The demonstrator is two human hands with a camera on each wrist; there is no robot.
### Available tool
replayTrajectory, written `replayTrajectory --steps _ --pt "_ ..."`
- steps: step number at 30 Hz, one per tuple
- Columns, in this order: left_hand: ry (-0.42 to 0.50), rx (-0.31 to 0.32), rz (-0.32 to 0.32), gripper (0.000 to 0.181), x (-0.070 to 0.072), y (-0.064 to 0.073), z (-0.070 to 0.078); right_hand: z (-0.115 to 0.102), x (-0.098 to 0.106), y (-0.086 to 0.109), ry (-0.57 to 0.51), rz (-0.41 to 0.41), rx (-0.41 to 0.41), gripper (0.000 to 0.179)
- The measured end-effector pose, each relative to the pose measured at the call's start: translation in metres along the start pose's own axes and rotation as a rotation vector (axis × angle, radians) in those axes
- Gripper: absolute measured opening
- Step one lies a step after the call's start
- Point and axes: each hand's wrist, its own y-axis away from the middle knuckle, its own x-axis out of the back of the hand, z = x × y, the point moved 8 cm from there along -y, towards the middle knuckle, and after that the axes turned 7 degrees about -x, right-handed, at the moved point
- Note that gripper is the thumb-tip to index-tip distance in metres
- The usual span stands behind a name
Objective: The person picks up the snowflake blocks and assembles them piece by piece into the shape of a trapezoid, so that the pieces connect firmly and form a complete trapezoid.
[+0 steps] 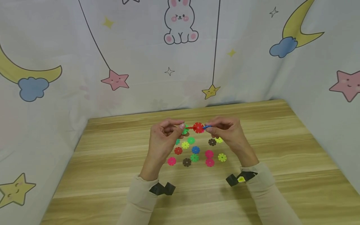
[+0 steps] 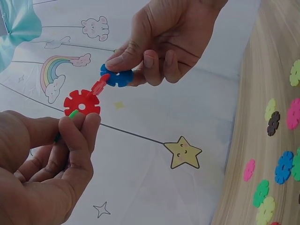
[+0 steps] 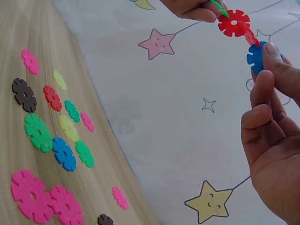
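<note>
Above the table, both hands hold a short chain of slotted plastic discs joined edge to edge. My left hand [image 1: 163,137] pinches the green disc [image 1: 185,130] at one end between thumb and fingers. At the other end, the blue disc [image 2: 118,78] is pinched by my right hand [image 1: 229,132]. Between them sit a red disc [image 2: 77,101] slotted to the green one and a second red disc [image 2: 99,86], turned at an angle, meeting the blue disc's edge. The fingers cover part of the green and blue discs.
Loose slotted discs lie scattered on the wooden table [image 1: 112,162] below the hands: a brown disc [image 1: 187,162], a blue one [image 1: 195,150], a yellow one [image 1: 222,157], plus several pink and green ones. A printed white curtain [image 1: 140,56] surrounds the table's back and sides.
</note>
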Motion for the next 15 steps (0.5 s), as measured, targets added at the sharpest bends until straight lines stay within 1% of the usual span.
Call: replayTrajectory --steps 3,7,10,15 --pt "0.002 -0.008 -0.001 0.018 -0.0013 0.0006 0.0011 0.0010 -0.0006 -0.0003 -0.037 0.023 0.021 0.022" --pt "0.002 -0.018 -0.014 0.017 -0.0042 0.0014 0.0013 0.0006 0.0013 0.0003 -0.040 0.080 0.061 0.012" --pt "-0.010 -0.022 -0.018 0.016 -0.0052 0.0015 0.0006 -0.0012 0.0013 0.0009 -0.010 0.115 0.084 0.011" --pt "-0.021 -0.026 -0.011 0.015 -0.0046 0.0015 0.0002 -0.0052 -0.0017 0.0009 0.079 0.149 0.106 0.017"
